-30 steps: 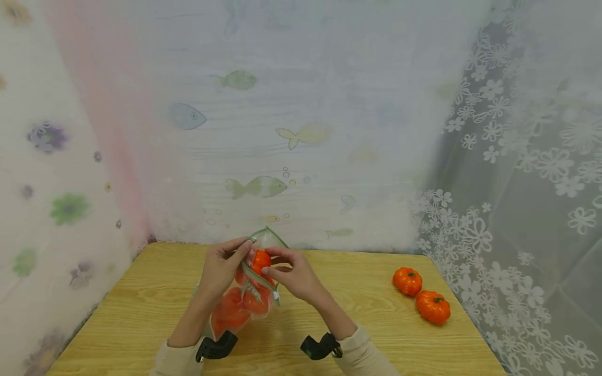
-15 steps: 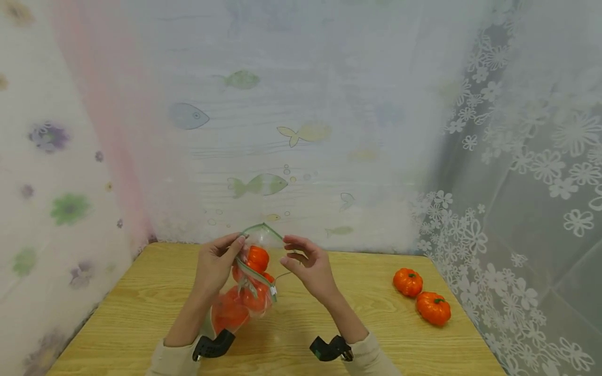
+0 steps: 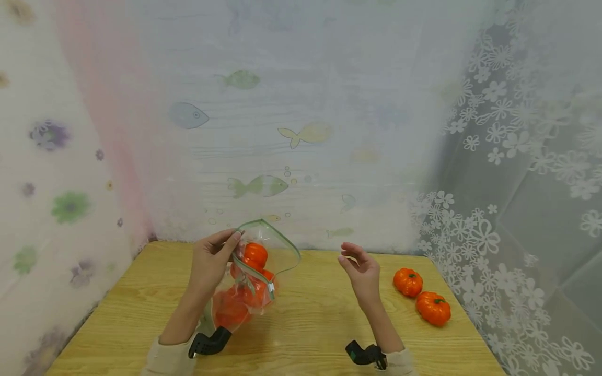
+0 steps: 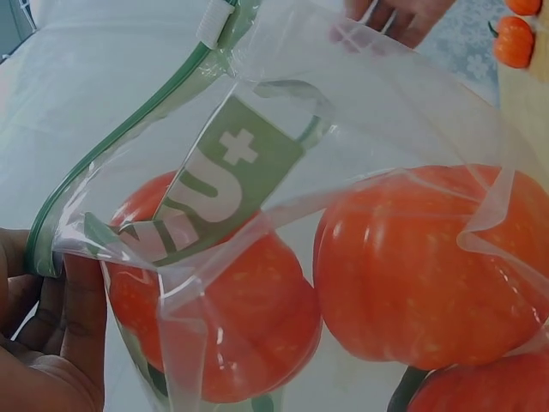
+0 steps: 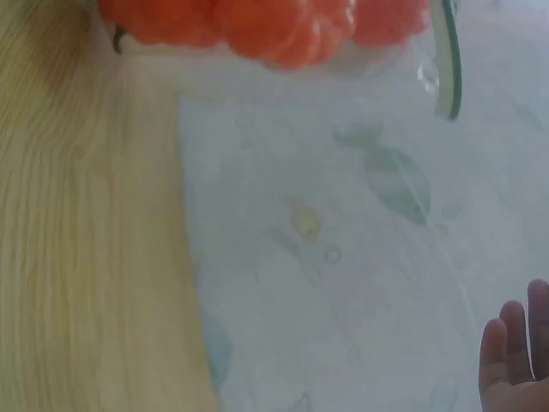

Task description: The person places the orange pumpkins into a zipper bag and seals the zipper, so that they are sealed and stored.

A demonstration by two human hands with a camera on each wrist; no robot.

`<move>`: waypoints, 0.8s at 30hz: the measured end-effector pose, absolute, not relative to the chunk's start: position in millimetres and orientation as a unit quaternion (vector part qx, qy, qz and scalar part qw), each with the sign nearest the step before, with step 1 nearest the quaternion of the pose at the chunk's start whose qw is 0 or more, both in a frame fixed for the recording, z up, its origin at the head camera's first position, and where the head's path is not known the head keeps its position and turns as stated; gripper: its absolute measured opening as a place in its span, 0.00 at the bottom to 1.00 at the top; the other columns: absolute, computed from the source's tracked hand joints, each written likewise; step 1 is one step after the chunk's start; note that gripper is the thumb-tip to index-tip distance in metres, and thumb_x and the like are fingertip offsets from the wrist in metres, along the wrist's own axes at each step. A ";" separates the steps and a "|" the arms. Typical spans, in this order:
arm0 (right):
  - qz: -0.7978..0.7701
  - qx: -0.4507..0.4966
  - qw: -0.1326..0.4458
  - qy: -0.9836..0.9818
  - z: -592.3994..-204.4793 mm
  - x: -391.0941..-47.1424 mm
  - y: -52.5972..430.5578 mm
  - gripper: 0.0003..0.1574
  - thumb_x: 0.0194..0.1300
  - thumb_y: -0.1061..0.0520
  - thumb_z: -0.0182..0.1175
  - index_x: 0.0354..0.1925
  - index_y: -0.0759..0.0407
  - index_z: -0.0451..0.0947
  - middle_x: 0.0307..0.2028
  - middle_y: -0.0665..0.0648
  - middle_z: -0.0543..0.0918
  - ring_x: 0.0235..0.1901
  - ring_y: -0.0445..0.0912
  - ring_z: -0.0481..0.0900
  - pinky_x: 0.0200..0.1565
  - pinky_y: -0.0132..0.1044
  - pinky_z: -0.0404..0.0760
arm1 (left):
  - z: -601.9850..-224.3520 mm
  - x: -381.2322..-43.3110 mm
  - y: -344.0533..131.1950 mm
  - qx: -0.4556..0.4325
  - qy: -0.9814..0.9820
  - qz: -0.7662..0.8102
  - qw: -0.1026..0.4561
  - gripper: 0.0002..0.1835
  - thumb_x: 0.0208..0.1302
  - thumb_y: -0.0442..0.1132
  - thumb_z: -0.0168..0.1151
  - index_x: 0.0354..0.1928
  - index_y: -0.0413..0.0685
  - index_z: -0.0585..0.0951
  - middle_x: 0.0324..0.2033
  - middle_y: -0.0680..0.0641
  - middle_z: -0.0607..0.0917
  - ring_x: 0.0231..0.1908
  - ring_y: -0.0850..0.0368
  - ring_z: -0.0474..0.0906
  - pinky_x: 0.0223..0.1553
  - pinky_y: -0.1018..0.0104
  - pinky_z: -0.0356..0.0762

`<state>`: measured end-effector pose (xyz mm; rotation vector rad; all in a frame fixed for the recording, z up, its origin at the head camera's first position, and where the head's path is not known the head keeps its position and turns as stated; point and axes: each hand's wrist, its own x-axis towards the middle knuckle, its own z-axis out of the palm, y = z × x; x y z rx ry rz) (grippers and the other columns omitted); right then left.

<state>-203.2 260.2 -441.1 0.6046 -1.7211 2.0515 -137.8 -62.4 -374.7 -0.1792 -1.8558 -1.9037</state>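
A clear zip bag [image 3: 282, 256] with green seal edges holds several orange-red pumpkins [image 4: 429, 266]. My left hand [image 3: 208, 263] pinches the bag's rim at its left side, and the mouth gapes toward the right. A white slider [image 4: 214, 23] sits on the green zip strip. In the head view my right hand [image 3: 364, 274] is apart from the bag, above the table between it and two loose pumpkins, with relaxed fingers and nothing held. The right wrist view catches only its fingers [image 5: 515, 352] at the lower right corner.
Two small orange pumpkins with green stems, a back one [image 3: 407, 282] and a front one [image 3: 433, 308], stand close together on the right of the wooden table [image 3: 310, 334]. A fish-print curtain [image 3: 305, 104] hangs behind the table's back edge; a flowered curtain borders its right side.
My right hand has let go of a pumpkin inside the bag, left the mouth and moved right. The left hand keeps its grip, shifted slightly left and up. The bag's mouth has spread wider.
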 end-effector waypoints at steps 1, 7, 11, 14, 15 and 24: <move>0.731 0.200 0.200 -0.620 -444.7 -204.6 268.6 0.21 0.64 0.74 0.64 0.54 0.82 0.74 0.47 0.48 0.86 0.47 0.41 0.82 0.50 0.30 0.84 | -374.1 -138.3 -62.8 -0.067 -0.677 -0.693 0.239 0.16 0.74 0.35 0.61 0.53 0.27 0.83 0.27 0.59 0.87 0.27 0.66 0.83 0.30 0.73 0.85; 0.715 0.088 0.223 -0.657 -462.5 -205.9 322.4 0.21 0.65 0.71 0.66 0.54 0.81 0.75 0.43 0.44 0.86 0.45 0.41 0.82 0.47 0.25 0.83 | -371.0 -140.2 -66.0 -0.072 -0.672 -0.698 0.234 0.17 0.75 0.36 0.60 0.52 0.24 0.82 0.26 0.58 0.86 0.26 0.66 0.82 0.30 0.73 0.84; 0.697 0.021 0.234 -0.678 -471.5 -203.3 361.2 0.20 0.67 0.67 0.66 0.55 0.76 0.77 0.42 0.41 0.85 0.44 0.38 0.82 0.45 0.22 0.82 | -368.6 -138.1 -63.7 -0.087 -0.665 -0.703 0.236 0.17 0.75 0.35 0.60 0.51 0.22 0.81 0.25 0.56 0.86 0.24 0.65 0.81 0.29 0.73 0.85; 0.678 -0.010 0.240 -0.695 -478.0 -200.6 389.7 0.19 0.67 0.66 0.67 0.55 0.70 0.79 0.42 0.41 0.84 0.43 0.36 0.81 0.42 0.20 0.81 | -367.0 -132.6 -59.0 -0.098 -0.661 -0.704 0.241 0.16 0.74 0.34 0.60 0.50 0.22 0.81 0.25 0.55 0.85 0.23 0.64 0.81 0.29 0.72 0.85; 0.673 -0.021 0.245 -0.698 -479.7 -200.1 398.7 0.18 0.67 0.65 0.67 0.54 0.68 0.80 0.42 0.41 0.85 0.42 0.35 0.81 0.42 0.19 0.81 | -366.5 -130.7 -57.3 -0.101 -0.659 -0.704 0.243 0.16 0.74 0.34 0.60 0.49 0.22 0.81 0.26 0.54 0.85 0.23 0.64 0.81 0.30 0.72 0.85; 0.579 -0.079 0.335 -0.739 -488.7 -188.8 468.6 0.21 0.65 0.64 0.69 0.54 0.71 0.81 0.40 0.35 0.79 0.43 0.32 0.76 0.44 0.14 0.74 | -364.1 -113.2 -44.7 -0.091 -0.661 -0.695 0.268 0.09 0.74 0.36 0.61 0.44 0.37 0.85 0.27 0.51 0.86 0.24 0.62 0.81 0.29 0.71 0.85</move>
